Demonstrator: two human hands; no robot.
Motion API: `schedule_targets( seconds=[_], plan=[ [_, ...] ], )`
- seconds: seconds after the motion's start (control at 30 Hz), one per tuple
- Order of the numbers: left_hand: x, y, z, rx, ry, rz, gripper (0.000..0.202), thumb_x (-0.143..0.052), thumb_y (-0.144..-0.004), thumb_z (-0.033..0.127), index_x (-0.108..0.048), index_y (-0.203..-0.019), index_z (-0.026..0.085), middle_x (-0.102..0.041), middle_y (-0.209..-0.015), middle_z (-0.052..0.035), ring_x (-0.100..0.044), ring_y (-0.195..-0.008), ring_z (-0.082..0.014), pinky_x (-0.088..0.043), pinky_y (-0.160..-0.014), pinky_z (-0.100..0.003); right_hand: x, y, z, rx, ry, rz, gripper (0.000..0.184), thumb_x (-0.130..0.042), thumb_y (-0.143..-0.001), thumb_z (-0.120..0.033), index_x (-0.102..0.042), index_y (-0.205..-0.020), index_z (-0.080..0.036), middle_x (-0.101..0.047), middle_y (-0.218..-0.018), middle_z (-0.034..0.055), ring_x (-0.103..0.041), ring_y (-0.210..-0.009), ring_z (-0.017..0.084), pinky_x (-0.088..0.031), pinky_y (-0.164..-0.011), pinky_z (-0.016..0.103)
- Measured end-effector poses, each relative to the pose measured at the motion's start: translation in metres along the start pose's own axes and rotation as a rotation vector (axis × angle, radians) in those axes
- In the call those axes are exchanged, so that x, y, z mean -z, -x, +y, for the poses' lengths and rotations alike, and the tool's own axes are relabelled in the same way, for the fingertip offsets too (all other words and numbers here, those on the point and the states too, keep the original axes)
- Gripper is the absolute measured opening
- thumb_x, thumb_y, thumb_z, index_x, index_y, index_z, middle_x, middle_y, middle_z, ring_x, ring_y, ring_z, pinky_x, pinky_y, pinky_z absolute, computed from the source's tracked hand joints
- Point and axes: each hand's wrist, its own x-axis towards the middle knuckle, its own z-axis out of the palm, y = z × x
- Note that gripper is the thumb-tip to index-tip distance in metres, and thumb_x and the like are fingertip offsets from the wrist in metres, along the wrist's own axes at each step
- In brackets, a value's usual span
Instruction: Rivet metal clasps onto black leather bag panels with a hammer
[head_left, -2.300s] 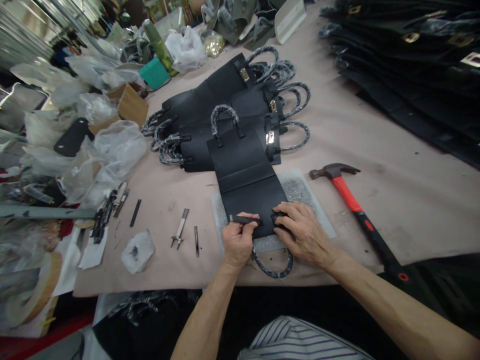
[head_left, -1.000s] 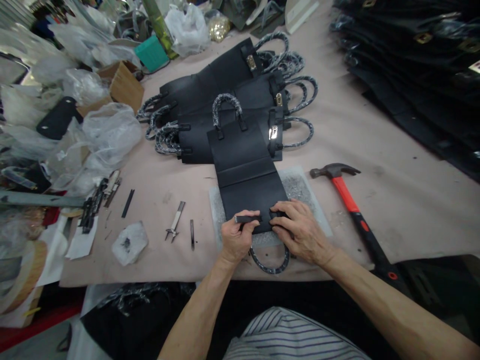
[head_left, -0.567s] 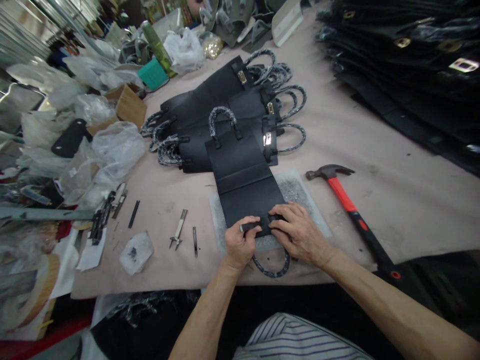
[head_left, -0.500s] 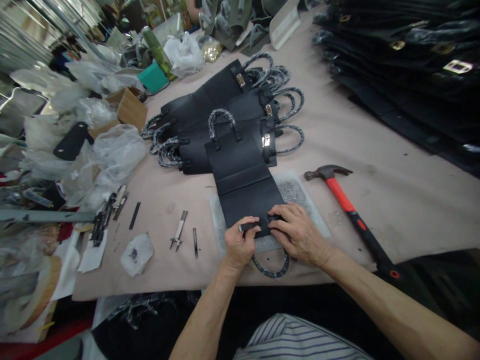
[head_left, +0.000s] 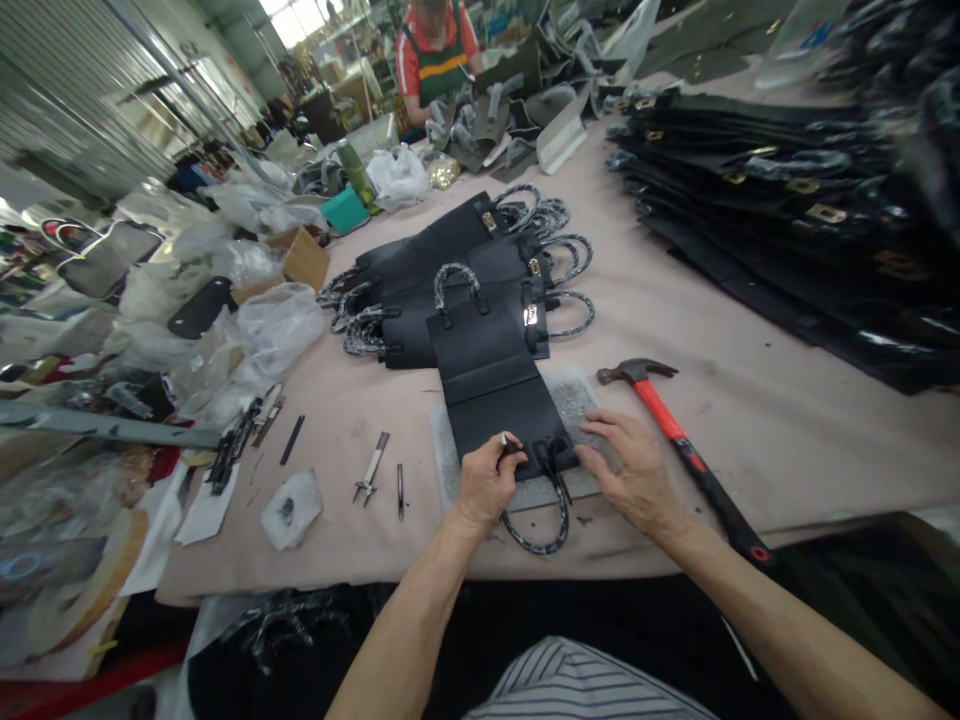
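Black matte bag panel [head_left: 499, 400], laid flat on grey pad [head_left: 586, 392] on counter [head_left: 750, 420], lengthwise away from body, wrapped handle [head_left: 540, 549] nearest. Small dark piece [head_left: 504, 441] pinched in left hand [head_left: 484, 485]; right hand [head_left: 634, 470] spread alongside.

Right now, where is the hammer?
Head view: the hammer lies on the table just right of the right hand, its head by the grey mat's far right corner.
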Motion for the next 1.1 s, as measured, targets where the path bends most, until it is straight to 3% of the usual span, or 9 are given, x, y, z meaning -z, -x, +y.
schedule_targets(
  seconds=[0.07, 0.2, 0.33, 0.5, 0.67, 0.77, 0.87, 1.03, 1.1],
  plan=[
    [-0.002, 0.000, -0.002, 0.001, 0.003, -0.002, 0.011, -0.061, -0.091, 0.013, -0.067, -0.095, 0.021, -0.075, -0.087, -0.0013, -0.073, -0.078, -0.0162, -0.058, -0.077, -0.024, 0.024, 0.012, 0.021, -0.153, 0.243, 0.069, 0.033, -0.058, -0.092, -0.039, -0.065, -0.116, -0.018, -0.062, -0.124, 0.0172, -0.058, -0.116, 0.034, -0.047, -0.102, 0.052],
    [-0.007, 0.001, -0.008, 0.000, 0.003, 0.003, 0.012, -0.064, -0.091, 0.012, -0.067, -0.098, 0.021, -0.076, -0.090, -0.0020, -0.074, -0.082, -0.0173, -0.058, -0.080, -0.025, 0.064, 0.027, 0.061, -0.445, 0.510, -0.179, 0.032, -0.059, -0.086, -0.041, -0.066, -0.104, -0.015, -0.064, -0.098, 0.0201, -0.061, -0.091, 0.034, -0.051, -0.080, 0.047],
    [-0.008, 0.002, -0.009, -0.022, 0.024, 0.026, 0.012, -0.064, -0.090, 0.010, -0.067, -0.096, 0.020, -0.077, -0.091, -0.0024, -0.075, -0.083, -0.0176, -0.058, -0.080, -0.024, 0.077, 0.010, 0.062, -0.832, 0.012, -0.358, 0.015, -0.058, -0.076, -0.033, -0.061, -0.081, -0.019, -0.057, -0.069, 0.0036, -0.050, -0.056, 0.017, -0.046, -0.049, 0.030],
    [-0.007, 0.002, -0.009, -0.011, 0.004, 0.016, 0.012, -0.066, -0.088, 0.009, -0.067, -0.093, 0.020, -0.076, -0.089, -0.0017, -0.074, -0.080, -0.0171, -0.057, -0.078, -0.024, 0.082, -0.025, 0.000, -1.046, -0.535, -0.382, 0.018, -0.059, -0.081, -0.040, -0.051, -0.082, -0.023, -0.046, -0.061, -0.0054, -0.035, -0.041, 0.010, -0.031, -0.037, 0.022],
    [-0.006, 0.002, -0.009, -0.005, -0.005, -0.004, 0.011, -0.066, -0.089, 0.011, -0.067, -0.094, 0.021, -0.077, -0.092, -0.0025, -0.074, -0.083, -0.0178, -0.057, -0.081, -0.025, 0.096, -0.039, -0.065, -0.383, -0.059, -0.208, 0.046, -0.044, -0.094, -0.067, -0.052, -0.078, -0.024, -0.046, -0.054, -0.0031, -0.042, -0.044, 0.014, -0.032, -0.045, 0.027],
    [-0.006, 0.002, -0.009, 0.008, -0.012, -0.018, 0.011, -0.065, -0.090, 0.011, -0.067, -0.094, 0.021, -0.076, -0.092, -0.0031, -0.074, -0.084, -0.0186, -0.057, -0.081, -0.026, 0.102, -0.042, -0.081, 0.001, 0.213, -0.294, 0.051, -0.037, -0.098, -0.068, -0.048, -0.071, -0.025, -0.048, -0.051, -0.0009, -0.041, -0.042, 0.014, -0.024, -0.047, 0.031],
    [-0.006, 0.002, -0.010, 0.027, -0.009, -0.031, 0.011, -0.065, -0.090, 0.011, -0.067, -0.094, 0.021, -0.076, -0.091, -0.0027, -0.074, -0.084, -0.0187, -0.057, -0.080, -0.026, 0.112, -0.049, -0.096, 0.093, 0.317, -0.395, 0.050, -0.034, -0.100, -0.065, -0.047, -0.072, -0.027, -0.047, -0.049, -0.0015, -0.035, -0.037, 0.014, -0.017, -0.047, 0.033],
    [-0.007, 0.002, -0.013, -0.021, 0.005, -0.008, 0.013, -0.065, -0.089, 0.009, -0.068, -0.095, 0.021, -0.076, -0.092, -0.0023, -0.074, -0.084, -0.0181, -0.057, -0.081, -0.025, 0.124, -0.053, -0.121, 0.022, 0.190, -0.070, 0.041, -0.035, -0.102, -0.059, -0.049, -0.079, -0.028, -0.046, -0.052, -0.0018, -0.042, -0.042, 0.016, -0.030, -0.047, 0.032],
    [-0.007, 0.002, -0.014, -0.023, -0.010, -0.008, 0.013, -0.066, -0.089, 0.009, -0.068, -0.095, 0.020, -0.076, -0.091, -0.0025, -0.074, -0.083, -0.0184, -0.057, -0.080, -0.025, 0.119, -0.046, -0.116, 0.030, 0.197, -0.132, 0.043, -0.034, -0.102, -0.060, -0.048, -0.076, -0.028, -0.048, -0.051, -0.0006, -0.042, -0.041, 0.016, -0.029, -0.046, 0.032]
  ],
)
